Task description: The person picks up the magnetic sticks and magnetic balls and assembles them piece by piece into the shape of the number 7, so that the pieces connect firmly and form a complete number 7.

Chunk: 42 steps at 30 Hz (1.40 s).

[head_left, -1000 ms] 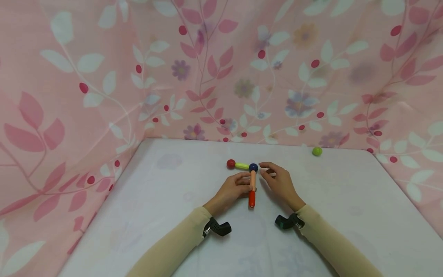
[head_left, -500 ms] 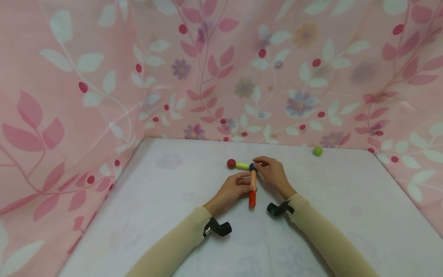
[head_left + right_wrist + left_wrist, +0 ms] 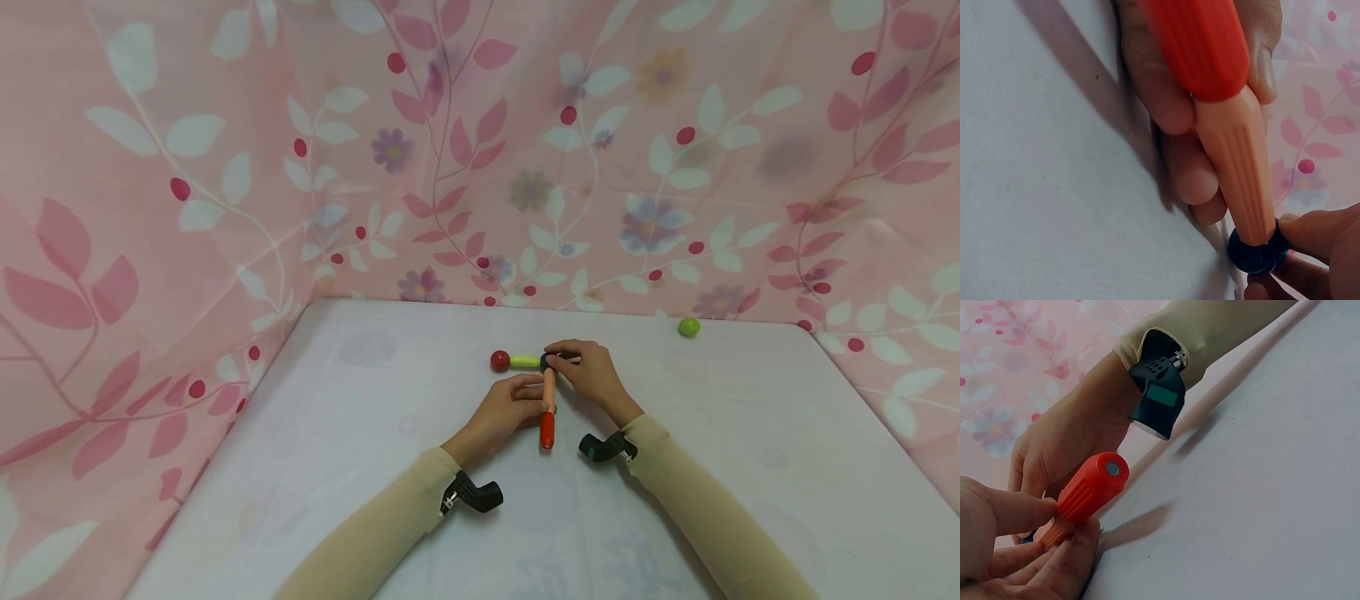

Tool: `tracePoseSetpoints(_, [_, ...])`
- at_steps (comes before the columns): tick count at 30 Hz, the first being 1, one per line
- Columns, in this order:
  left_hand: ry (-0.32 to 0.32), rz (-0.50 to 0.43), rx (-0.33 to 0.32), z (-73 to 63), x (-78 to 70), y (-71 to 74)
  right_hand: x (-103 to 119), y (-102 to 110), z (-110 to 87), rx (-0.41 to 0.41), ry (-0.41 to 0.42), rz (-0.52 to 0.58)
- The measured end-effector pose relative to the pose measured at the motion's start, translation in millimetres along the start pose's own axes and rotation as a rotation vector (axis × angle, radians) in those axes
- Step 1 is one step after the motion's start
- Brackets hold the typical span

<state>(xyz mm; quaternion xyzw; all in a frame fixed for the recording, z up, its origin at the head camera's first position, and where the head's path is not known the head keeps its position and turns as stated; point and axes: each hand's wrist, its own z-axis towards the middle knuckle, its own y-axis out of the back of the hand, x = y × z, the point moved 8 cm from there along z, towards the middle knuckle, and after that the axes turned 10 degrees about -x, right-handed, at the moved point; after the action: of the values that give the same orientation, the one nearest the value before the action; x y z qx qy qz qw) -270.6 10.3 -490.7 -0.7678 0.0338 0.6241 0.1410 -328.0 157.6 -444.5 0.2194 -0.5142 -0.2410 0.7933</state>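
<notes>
Several toy pieces join in an L: a red ball [image 3: 500, 361], a yellow-green magnetic stick [image 3: 524, 362], a dark blue ball [image 3: 1256, 251] at the corner, a peach magnetic stick [image 3: 549, 390] and a red magnetic stick [image 3: 547, 431] with a metal disc at its end. My left hand [image 3: 507, 410] pinches the peach and red sticks near where they meet, thumb on one side and fingers beneath. At the corner my right hand [image 3: 592, 377] grips the blue ball between thumb and fingers, largely covering it in the head view.
A light green ball [image 3: 688, 327] rests near the far edge of the white-covered table [image 3: 750, 467]. Pink floral cloth [image 3: 480, 167] hangs behind and at the sides. Each wrist wears a small black camera [image 3: 607, 447].
My right hand has come left onto the blue ball and now grips it. The red ball and yellow-green stick have swung slightly nearer. The left hand has kept its place.
</notes>
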Motion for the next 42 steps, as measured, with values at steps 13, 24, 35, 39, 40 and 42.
tracePoseSetpoints(13, [-0.01, 0.046, 0.022, -1.2, -4.7, 0.0, -1, 1, 2.5, 0.049, 0.033, 0.062])
tracePoseSetpoints(24, [-0.014, 0.032, 0.02, 0.7, -4.4, 0.5, -7, 0, 3.7, 0.059, 0.039, 0.076])
tracePoseSetpoints(35, [-0.008, 0.03, -0.001, 1.4, -2.8, 0.9, -17, 30, 2.0, -0.04, 0.012, 0.042])
tracePoseSetpoints(39, [0.004, 0.018, -0.016, 1.5, -1.9, 1.5, -24, 48, 3.8, -0.067, -0.008, 0.008])
tracePoseSetpoints(40, [0.007, 0.015, -0.021, 1.6, -1.5, 1.7, -26, 53, 4.1, -0.072, -0.014, 0.001])
tracePoseSetpoints(42, [0.015, 0.016, -0.034, 1.6, -0.6, 1.9, -32, 62, 4.6, -0.087, -0.019, -0.014])
